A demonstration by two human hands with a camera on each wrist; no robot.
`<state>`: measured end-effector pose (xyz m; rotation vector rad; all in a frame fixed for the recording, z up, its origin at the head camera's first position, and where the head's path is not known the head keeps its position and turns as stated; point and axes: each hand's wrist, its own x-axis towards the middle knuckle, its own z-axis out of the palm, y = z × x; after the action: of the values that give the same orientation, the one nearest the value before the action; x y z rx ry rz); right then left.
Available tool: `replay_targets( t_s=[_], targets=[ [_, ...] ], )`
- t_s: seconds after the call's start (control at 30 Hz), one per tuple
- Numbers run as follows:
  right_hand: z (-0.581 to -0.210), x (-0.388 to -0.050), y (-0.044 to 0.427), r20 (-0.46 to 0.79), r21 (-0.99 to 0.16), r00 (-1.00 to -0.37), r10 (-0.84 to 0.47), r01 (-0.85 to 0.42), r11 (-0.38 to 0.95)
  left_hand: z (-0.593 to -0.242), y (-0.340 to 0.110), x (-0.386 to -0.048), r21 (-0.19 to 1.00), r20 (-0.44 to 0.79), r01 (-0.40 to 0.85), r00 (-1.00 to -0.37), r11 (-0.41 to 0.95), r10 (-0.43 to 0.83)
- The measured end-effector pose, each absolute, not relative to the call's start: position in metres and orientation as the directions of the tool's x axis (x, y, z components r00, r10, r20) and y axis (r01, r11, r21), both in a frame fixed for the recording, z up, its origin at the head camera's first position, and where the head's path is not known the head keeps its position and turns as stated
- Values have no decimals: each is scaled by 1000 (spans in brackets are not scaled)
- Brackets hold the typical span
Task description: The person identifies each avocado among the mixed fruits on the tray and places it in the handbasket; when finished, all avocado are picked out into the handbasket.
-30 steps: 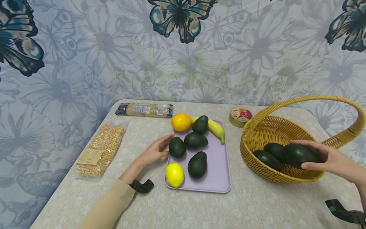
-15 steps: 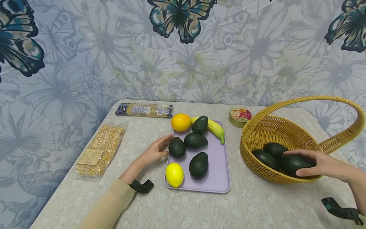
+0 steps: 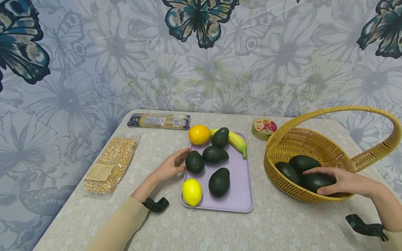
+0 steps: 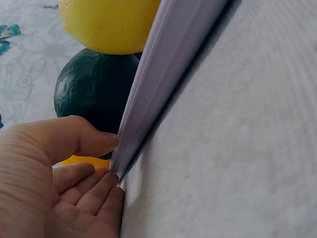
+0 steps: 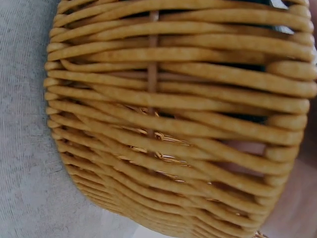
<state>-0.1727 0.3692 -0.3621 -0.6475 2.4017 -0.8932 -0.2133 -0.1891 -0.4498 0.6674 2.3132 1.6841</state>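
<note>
Gripping an avocado (image 3: 316, 182) in the right hand (image 3: 345, 180), with thumb and fingers curled round it, inside the wicker basket (image 3: 306, 141) right of the lilac tray (image 3: 238, 188), beside two more avocados (image 3: 303, 162). Touching the tray's left edge with the left hand (image 3: 169, 165), relaxed and gripping nothing, just beside another avocado (image 3: 194, 162) on it.

the right hand (image 3: 348, 181) has lowered its avocado (image 3: 316, 182) leftward and deeper into the wicker basket (image 3: 299, 141).
</note>
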Motion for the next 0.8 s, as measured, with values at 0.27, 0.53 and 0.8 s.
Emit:
replay_targets(
  t_s=[0.27, 0.53, 0.8],
  targets=[
    [-363, -174, 368, -309, -695, -764, -566, -225, 683, -447, -188, -213, 937, 103, 246, -874, 249, 474],
    [-364, -174, 365, -286, -675, -767, -574, -264, 689, -447, -188, -212, 938, 113, 252, -870, 236, 480],
    [-363, -171, 364, -251, -677, -772, -584, -292, 676, -449, -189, -213, 938, 108, 248, -872, 241, 477]
  ],
)
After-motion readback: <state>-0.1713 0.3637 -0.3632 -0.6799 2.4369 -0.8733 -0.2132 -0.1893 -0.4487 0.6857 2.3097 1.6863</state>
